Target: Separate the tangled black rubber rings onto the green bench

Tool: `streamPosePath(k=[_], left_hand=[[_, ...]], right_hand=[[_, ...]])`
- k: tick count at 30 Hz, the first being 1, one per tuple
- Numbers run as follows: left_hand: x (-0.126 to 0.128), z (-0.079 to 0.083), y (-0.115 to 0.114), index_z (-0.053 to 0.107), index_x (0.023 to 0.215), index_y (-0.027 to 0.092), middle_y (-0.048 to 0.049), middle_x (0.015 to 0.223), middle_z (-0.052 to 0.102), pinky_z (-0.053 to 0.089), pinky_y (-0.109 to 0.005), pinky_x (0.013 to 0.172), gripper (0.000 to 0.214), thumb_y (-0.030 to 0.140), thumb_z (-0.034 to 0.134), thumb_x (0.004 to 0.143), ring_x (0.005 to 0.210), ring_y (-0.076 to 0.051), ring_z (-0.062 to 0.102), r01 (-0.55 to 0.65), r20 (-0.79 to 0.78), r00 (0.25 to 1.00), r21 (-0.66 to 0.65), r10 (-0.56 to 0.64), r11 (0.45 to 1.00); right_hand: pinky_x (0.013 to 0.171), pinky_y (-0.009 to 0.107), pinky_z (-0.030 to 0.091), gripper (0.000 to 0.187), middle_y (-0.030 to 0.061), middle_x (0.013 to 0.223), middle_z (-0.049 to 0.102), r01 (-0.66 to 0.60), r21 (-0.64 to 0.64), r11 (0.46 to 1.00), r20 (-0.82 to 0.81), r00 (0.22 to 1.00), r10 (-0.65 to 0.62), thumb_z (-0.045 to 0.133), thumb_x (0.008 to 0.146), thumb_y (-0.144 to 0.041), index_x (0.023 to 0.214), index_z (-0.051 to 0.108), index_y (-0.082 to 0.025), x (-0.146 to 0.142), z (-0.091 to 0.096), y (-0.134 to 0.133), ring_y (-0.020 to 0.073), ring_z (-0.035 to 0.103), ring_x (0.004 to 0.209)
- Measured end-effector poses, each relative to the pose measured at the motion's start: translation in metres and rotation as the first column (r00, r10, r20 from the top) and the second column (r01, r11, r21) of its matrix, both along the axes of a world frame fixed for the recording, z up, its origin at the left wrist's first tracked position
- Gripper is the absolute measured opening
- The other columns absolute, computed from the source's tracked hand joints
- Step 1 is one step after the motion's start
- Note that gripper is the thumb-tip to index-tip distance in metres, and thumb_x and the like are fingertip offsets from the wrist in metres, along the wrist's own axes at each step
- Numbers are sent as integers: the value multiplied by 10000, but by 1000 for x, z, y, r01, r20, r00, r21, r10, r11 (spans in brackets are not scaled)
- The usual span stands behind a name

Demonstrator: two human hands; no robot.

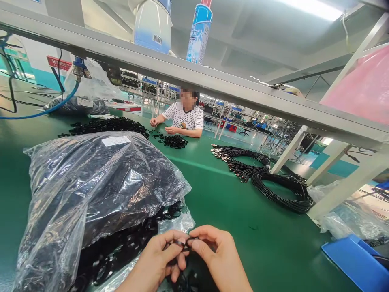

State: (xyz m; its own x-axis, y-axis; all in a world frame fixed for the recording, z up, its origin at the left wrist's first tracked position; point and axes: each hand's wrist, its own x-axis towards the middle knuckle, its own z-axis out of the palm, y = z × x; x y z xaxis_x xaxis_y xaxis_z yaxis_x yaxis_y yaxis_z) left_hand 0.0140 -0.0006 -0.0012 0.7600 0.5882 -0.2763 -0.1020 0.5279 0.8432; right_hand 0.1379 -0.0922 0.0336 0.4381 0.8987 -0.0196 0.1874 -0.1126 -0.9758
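Small black rings point(186, 243) are pinched between the fingertips of my left hand point(164, 253) and my right hand point(217, 251). Both hands are closed and nearly touch each other over the front of the green table point(212, 198). Left of them lies a large clear plastic bag point(109, 182) packed with black parts. From its open lower side a heap of black rings point(121, 243) spills towards my left wrist. A few blurred dark pieces lie below my hands.
Coiled black cables point(282, 190) with metal ends lie at the right. A blue bin point(355, 259) stands front right. Across the table a person in a striped shirt point(188, 117) handles small parts by a pile of black rings point(112, 125). Overhead runs a metal shelf point(194, 77) holding a spray can point(199, 34).
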Motion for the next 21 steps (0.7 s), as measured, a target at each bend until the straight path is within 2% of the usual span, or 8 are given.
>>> streamPosePath(k=[3, 6, 10, 13, 15, 17, 19, 21], left_hand=[[-2, -1, 4, 654, 743, 125, -24, 611, 626, 396, -147, 331, 352, 404, 814, 600, 455, -104, 562, -44, -13, 999, -10, 43, 999], [-3, 1, 6, 648, 810, 127, -50, 670, 668, 388, -140, 298, 392, 451, 787, 638, 452, -117, 593, -24, -23, 999, 5, 24, 1000], [-4, 2, 4, 621, 945, 127, -82, 719, 704, 359, -156, 251, 494, 502, 752, 651, 338, -100, 544, 12, -85, 996, 47, -8, 999], [-5, 7, 2, 622, 973, 137, -106, 860, 711, 387, -177, 290, 415, 379, 752, 662, 366, -89, 551, 24, -93, 996, 97, -15, 995], [-7, 13, 0, 630, 1008, 146, -119, 979, 693, 459, -207, 390, 373, 278, 726, 673, 524, -129, 626, 16, -45, 999, 80, -13, 997], [-10, 18, -1, 620, 1093, 153, -132, 1086, 671, 544, -274, 591, 406, 260, 684, 707, 793, -208, 673, 32, 31, 999, -28, -31, 999], [-13, 19, -1, 577, 1197, 157, -135, 1172, 647, 531, -363, 827, 446, 324, 619, 786, 1031, -267, 625, 76, 124, 991, -177, -54, 981], [-14, 17, -2, 534, 1261, 150, -129, 1190, 646, 459, -417, 965, 456, 373, 535, 863, 1135, -278, 573, 123, 217, 974, -287, -60, 950]], right_hand=[[778, 314, 479, 176, 52, 827, 730, 38, 20, 999, -75, 997, -37, 626, 771, -292, 887, 702, -184, 6, -3, 0, 210, 662, 819], [745, 317, 487, 215, 55, 799, 725, 42, -6, 999, -91, 995, -42, 628, 766, -325, 909, 691, -177, 13, -2, -1, 204, 652, 765], [756, 336, 464, 166, 30, 855, 710, 0, -119, 993, 168, 986, 20, 613, 784, -311, 892, 715, -236, 21, 5, -7, 213, 624, 795], [786, 346, 427, 176, 5, 958, 686, 39, -173, 984, 386, 922, 31, 572, 806, -234, 900, 711, -284, 28, 9, -12, 219, 591, 879], [775, 338, 419, 193, -6, 949, 678, 62, -173, 983, 434, 901, 20, 540, 825, -203, 893, 699, -288, 30, 13, -13, 207, 582, 874], [751, 321, 417, 176, -16, 922, 677, 68, -175, 982, 435, 900, 15, 540, 838, -211, 874, 693, -291, 27, 18, -14, 196, 579, 850], [728, 298, 416, 166, -28, 895, 679, 32, -163, 986, 413, 910, 39, 553, 848, -220, 868, 697, -301, 18, 22, -12, 181, 578, 826], [744, 274, 412, 179, -42, 890, 682, -52, -124, 991, 396, 913, 97, 576, 847, -196, 883, 703, -317, 5, 24, -9, 164, 578, 843]])
